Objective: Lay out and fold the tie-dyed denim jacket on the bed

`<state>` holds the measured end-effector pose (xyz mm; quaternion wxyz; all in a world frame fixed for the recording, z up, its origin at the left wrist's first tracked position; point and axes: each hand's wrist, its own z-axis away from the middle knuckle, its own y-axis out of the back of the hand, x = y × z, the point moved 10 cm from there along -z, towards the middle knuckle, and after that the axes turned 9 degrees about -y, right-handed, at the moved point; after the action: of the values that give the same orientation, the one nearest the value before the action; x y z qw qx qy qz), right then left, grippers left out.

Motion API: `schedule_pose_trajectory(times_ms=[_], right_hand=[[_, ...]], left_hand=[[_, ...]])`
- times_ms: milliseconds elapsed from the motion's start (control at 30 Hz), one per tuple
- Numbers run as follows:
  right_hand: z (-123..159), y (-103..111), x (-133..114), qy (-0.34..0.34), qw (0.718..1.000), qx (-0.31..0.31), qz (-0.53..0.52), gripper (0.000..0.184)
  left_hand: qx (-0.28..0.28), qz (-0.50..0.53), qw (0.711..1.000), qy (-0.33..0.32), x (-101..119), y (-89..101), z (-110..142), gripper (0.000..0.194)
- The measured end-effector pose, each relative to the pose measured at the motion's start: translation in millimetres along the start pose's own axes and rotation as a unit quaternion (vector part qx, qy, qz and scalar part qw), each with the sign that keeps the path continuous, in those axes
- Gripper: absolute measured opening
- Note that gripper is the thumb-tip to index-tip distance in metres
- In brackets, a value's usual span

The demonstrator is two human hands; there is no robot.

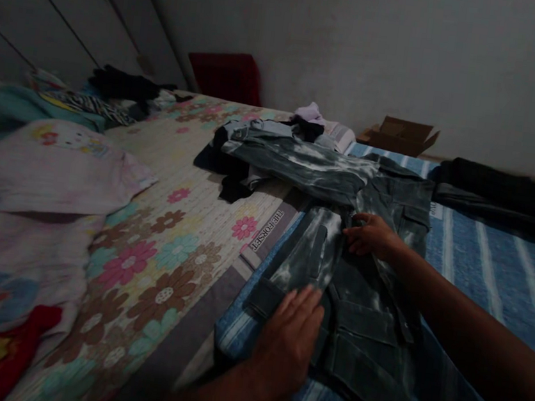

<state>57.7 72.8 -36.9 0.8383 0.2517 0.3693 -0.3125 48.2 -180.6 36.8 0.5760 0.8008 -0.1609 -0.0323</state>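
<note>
Grey tie-dye trousers (361, 314) are spread on the blue striped sheet (482, 263), waistband near the bed's near edge, one leg bent off to the left across the floral sheet (160, 246). The left hand (287, 341) is laid flat on the trousers' near left edge, fingers straight and spread, nothing grasped. The right hand (370, 235) is placed further up on the trousers, near the crotch fold, fingers curled onto the fabric; whether cloth is pinched cannot be told. Both forearms are seen reaching in from the bottom and right.

A dark garment (232, 171) is bunched under the far leg end. A pale pile of clothes (322, 124) is seen just behind it. A cardboard box (398, 135) is set by the wall, beyond the bed. A dark folded item (501, 188) is laid on the striped sheet at right, apart from the trousers. A pink printed cloth (44, 168) is spread at left, with more mixed laundry (116, 90) behind it. A red cushion (226, 77) is leaned against the wall.
</note>
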Motion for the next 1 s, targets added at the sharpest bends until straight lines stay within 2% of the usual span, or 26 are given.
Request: schedule_pose_trajectory(times_ms=[100,267,333,467,600,700,867,933,1000], right_hand=[[0.9,-0.2,1.2,0.0,1.0,0.001,0.006,0.071],[3.4,0.1,0.2,0.003,1.0,0.006,0.007,0.071],[3.8,1.2,-0.7,0.005,1.0,0.012,0.01,0.07],[2.5,2.5,-0.8,0.002,1.0,0.018,0.006,0.07],[0.8,2.5,-0.8,0.003,1.0,0.02,0.007,0.071],[1.1,1.9,-0.7,-0.002,1.0,0.017,0.005,0.074],[2.9,2.7,-2.0,-0.019,1.0,-0.006,-0.004,0.07],[3.5,3.6,-4.2,-0.021,0.999,-0.031,-0.012,0.059],[4.6,7.5,-8.6,-0.015,0.998,-0.05,-0.019,0.038]], left_hand=[[0.036,0.021,0.999,-0.035,22.6,-5.1,12.7,0.038],[0.068,0.108,0.99,-0.058,25.8,-4.1,24.4,0.044],[0.092,0.154,0.983,-0.033,16.0,5.2,25.1,0.048],[0.151,0.207,0.963,0.081,-22.4,31.7,21.4,0.046],[0.176,0.148,0.967,0.11,-51.0,59.5,9.2,0.037],[0.156,0.063,0.982,0.084,-58.6,64.4,1.0,0.032],[0.056,0.006,0.998,0.024,-48.5,32.6,-0.5,0.024],[0.044,-0.014,0.999,0.007,-42.4,25.9,2.2,0.025],[0.045,-0.034,0.998,-0.004,-38.7,24.1,4.6,0.026]])
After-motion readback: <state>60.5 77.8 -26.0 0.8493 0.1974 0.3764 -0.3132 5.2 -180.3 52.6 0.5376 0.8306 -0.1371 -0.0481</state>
